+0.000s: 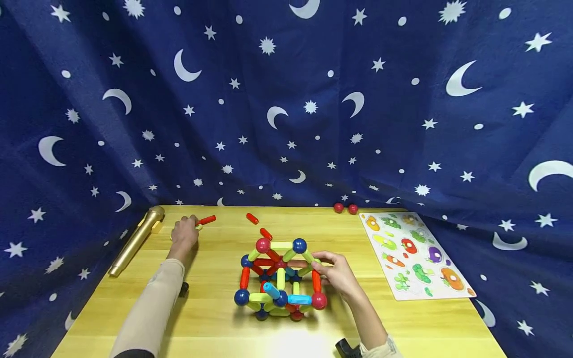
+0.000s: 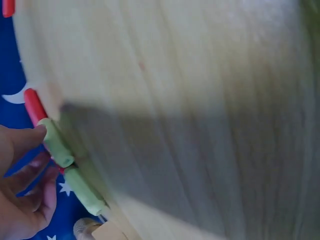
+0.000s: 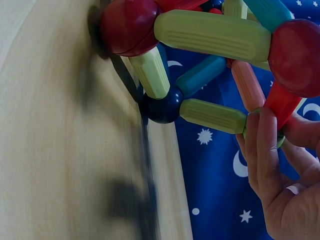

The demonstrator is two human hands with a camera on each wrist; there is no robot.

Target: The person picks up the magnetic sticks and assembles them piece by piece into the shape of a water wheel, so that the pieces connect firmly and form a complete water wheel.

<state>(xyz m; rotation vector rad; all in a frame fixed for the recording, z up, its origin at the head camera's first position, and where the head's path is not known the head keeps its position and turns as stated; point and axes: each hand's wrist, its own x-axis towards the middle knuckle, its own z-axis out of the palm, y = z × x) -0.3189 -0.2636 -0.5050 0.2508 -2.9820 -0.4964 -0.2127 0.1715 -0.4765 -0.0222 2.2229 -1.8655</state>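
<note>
At the table's back left, my left hand [image 1: 184,232] pinches a light green magnetic rod [image 2: 57,145] between thumb and fingers. A second light green rod [image 2: 84,191] and a red rod [image 2: 34,106] lie right beside it. Near the middle stands a framework of magnetic rods and balls [image 1: 281,244], with red, blue and green parts. My right hand [image 1: 338,274] grips its upper right corner, around a green ball [image 3: 280,139] that the fingers partly hide. A light blue rod [image 1: 270,290] sticks out from the framework's front.
Two loose red rods [image 1: 266,233] lie behind the framework. Two red balls [image 1: 345,209] sit at the back edge. A gold microphone [image 1: 136,242] lies along the left edge, a vegetable puzzle board [image 1: 414,256] on the right. A starry blue curtain [image 1: 286,99] hangs behind the table.
</note>
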